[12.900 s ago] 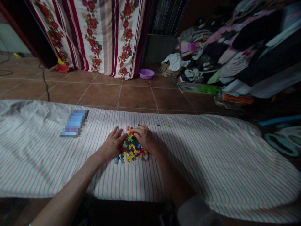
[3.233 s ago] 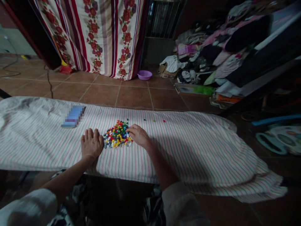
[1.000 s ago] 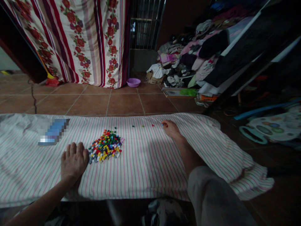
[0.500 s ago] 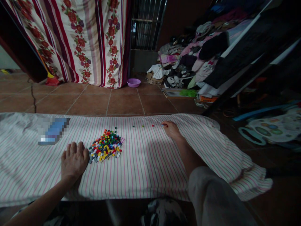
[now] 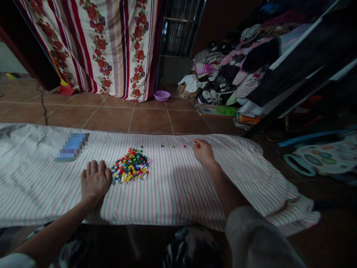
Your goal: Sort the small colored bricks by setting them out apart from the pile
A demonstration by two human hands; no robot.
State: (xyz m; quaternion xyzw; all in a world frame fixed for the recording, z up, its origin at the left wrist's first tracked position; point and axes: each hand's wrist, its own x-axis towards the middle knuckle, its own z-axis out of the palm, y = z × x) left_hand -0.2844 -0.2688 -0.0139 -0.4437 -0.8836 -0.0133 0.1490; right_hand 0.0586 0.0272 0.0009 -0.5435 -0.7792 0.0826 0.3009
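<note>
A pile of small multicoloured toy bricks [image 5: 131, 167] lies on the striped cloth [image 5: 173, 193]. Flat on the cloth, just left of the pile, rests my left hand [image 5: 95, 178], fingers stretched out and holding nothing. Right of the pile, single bricks form a spaced row: a dark green brick [image 5: 162, 146], a yellow-green brick [image 5: 173, 146] and a red brick [image 5: 184, 146]. My right hand [image 5: 204, 150] is at the right end of this row, low over the cloth, thumb and fingers closed together. Whatever is between its fingertips is hidden. Another green brick [image 5: 141, 146] lies just behind the pile.
A phone-like blue object [image 5: 73, 146], blurred out, lies on the cloth at the left. Beyond the cloth, a purple basin [image 5: 162, 96] stands on the tiled floor by a flowered curtain [image 5: 117, 48]. Heaped clothes [image 5: 223, 70] fill the back right.
The view has shifted slightly, moving the scene a little right and up. The blue piece seen at my right fingertips before no longer shows. My left hand stays flat beside the pile.
</note>
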